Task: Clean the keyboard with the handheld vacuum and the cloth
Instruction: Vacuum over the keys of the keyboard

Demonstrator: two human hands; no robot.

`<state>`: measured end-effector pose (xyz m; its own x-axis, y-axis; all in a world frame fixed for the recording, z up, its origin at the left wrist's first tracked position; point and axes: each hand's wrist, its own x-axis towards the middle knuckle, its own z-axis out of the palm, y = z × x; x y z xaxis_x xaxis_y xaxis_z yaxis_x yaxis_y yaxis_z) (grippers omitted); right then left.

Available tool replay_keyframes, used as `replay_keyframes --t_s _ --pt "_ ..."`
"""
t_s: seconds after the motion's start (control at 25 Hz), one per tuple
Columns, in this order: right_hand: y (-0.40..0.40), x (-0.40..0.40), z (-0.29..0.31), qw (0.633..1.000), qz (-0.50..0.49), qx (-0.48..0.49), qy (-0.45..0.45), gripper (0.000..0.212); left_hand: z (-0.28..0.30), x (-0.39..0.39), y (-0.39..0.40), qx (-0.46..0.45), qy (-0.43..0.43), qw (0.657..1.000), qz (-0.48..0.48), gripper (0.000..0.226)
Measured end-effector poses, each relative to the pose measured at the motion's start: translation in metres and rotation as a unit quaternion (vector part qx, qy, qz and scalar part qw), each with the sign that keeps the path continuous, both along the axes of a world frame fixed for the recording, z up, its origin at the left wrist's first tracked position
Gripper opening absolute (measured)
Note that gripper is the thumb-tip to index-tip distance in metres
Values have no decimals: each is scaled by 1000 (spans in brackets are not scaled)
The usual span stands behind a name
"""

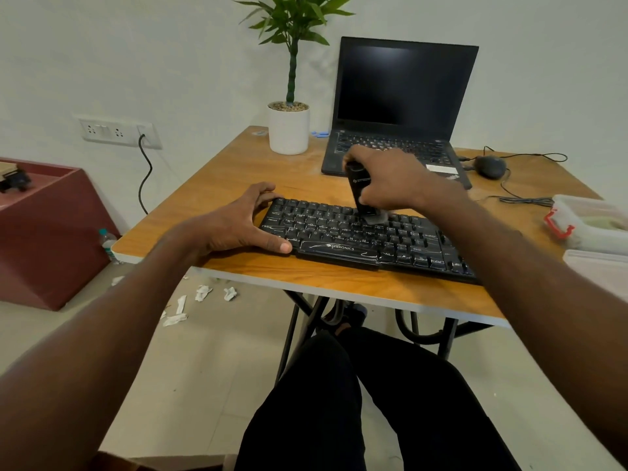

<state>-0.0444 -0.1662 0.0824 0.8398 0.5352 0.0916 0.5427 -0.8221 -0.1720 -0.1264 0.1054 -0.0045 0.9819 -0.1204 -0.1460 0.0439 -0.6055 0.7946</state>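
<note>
Risk of popping a keycap or sliding the black plastic keyboard [367,239] at frame centre: right hand [387,180] gripping black handheld vacuum [361,195] on upper keys, left hand [238,222] with spread fingers only bracing the left edge

black keyboard [367,237], perhaps white-streaked; black vacuum [357,188]

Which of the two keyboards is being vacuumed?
The separate black keyboard at the table's near edge. The right hand holds the vacuum down on its keys, and the left hand steadies its end. The laptop behind is untouched.
</note>
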Motion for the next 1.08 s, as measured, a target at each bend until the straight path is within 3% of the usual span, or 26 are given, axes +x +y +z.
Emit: replay_keyframes --t_s 0.16,0.24,0.36,0.52,0.6,0.76,1.08 --pt "35 -4 -13 972 66 213 78 61 -1 0 0 -13 3 1000 6 145" --pt "50 -8 -18 952 90 274 101 54 -3 1 1 -14 2 1000 8 140" --pt "55 -12 -19 964 131 212 94 50 -4 1 1 -16 -3 1000 11 136" --pt "47 -9 4 996 92 -21 1 56 -4 0 2 -15 -6 1000 8 136" --pt "59 -16 3 993 107 -5 -45 57 -3 0 2 -18 -7 1000 8 137" --pt "89 -25 -17 971 166 169 38 53 -4 -2 0 -25 -18 999 11 133" --pt "24 -8 -8 996 75 51 22 61 -1 -3 -1 -17 -10 1000 12 133"
